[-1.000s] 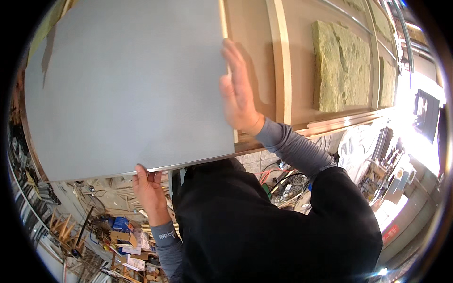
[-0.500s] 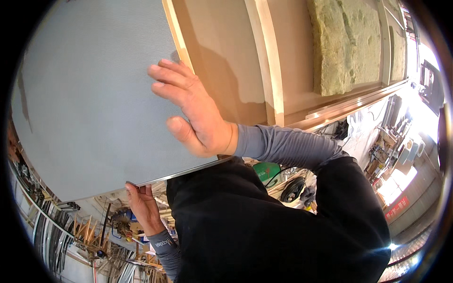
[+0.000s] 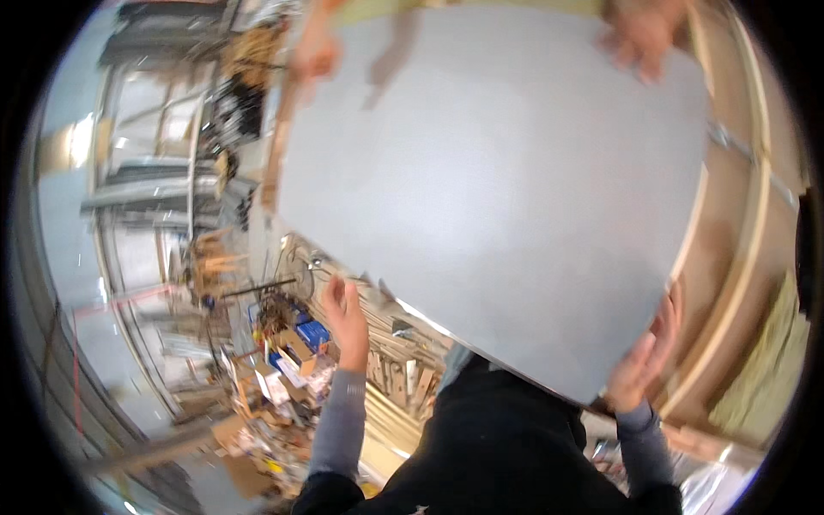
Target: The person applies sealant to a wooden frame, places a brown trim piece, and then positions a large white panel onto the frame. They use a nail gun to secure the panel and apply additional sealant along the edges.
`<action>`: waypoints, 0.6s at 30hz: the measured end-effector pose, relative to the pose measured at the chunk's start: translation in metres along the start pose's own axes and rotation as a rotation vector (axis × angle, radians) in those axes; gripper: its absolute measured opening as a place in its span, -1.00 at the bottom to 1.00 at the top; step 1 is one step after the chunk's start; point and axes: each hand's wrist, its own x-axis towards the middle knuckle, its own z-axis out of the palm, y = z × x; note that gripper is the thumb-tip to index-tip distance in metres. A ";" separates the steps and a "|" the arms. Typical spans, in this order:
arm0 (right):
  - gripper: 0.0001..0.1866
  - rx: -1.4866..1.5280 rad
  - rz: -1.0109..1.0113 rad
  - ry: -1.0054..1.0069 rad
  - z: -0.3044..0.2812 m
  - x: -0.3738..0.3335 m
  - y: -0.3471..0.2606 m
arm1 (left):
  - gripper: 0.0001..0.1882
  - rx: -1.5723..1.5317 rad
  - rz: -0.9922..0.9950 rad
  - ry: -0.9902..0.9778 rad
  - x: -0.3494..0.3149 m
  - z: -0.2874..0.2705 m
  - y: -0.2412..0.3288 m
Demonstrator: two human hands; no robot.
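A large smooth grey panel [image 3: 498,197] fills the middle of the view, lying over a wooden frame. My left hand [image 3: 346,324] is raised beside its near-left edge, fingers extended and apart, holding nothing. Against the panel's near-right edge rests my right hand [image 3: 644,360], its fingers stretched along the side. At the far side, another person's hand [image 3: 639,39] lies on the panel's far right corner. That person's other hand [image 3: 316,56] is at the far left edge. Motion blurs these far hands.
On the right runs the frame with curved-looking wooden battens [image 3: 747,257] and yellow insulation [image 3: 764,369]. Below left lie wood strips [image 3: 390,429], an open cardboard box [image 3: 296,348] and mixed clutter. Racks of long grey profiles [image 3: 159,184] stand at the far left.
My view has swung. My right hand has left the panel's top surface for its right edge; my left hand has come off the near edge. Another person's hands now show at the far side.
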 end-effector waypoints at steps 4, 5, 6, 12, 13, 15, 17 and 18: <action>-0.39 -0.151 -0.006 -0.001 0.007 -0.007 -0.017 | -0.59 0.429 0.301 0.068 0.109 -0.039 -0.074; -0.40 -0.169 0.012 0.027 0.018 -0.005 -0.016 | -0.60 0.483 0.343 0.093 0.144 -0.042 -0.104; -0.42 -0.210 0.019 0.022 0.026 -0.001 -0.016 | -0.60 0.495 0.358 0.118 0.179 -0.046 -0.129; -0.42 -0.514 0.193 0.064 0.008 -0.002 -0.015 | -0.57 0.508 0.377 0.172 0.272 -0.054 -0.188; -0.39 -0.503 0.213 0.149 0.008 -0.005 -0.008 | -0.56 0.517 0.400 0.174 0.281 -0.055 -0.191; -0.36 -0.558 0.340 0.196 -0.003 -0.008 0.000 | -0.54 0.497 0.428 0.178 0.287 -0.054 -0.191; -0.35 -0.537 0.466 0.244 -0.004 -0.015 -0.006 | -0.55 0.507 0.403 0.140 0.295 -0.059 -0.193; -0.35 -0.529 0.511 0.241 -0.008 -0.019 -0.008 | -0.55 0.511 0.389 0.117 0.297 -0.062 -0.195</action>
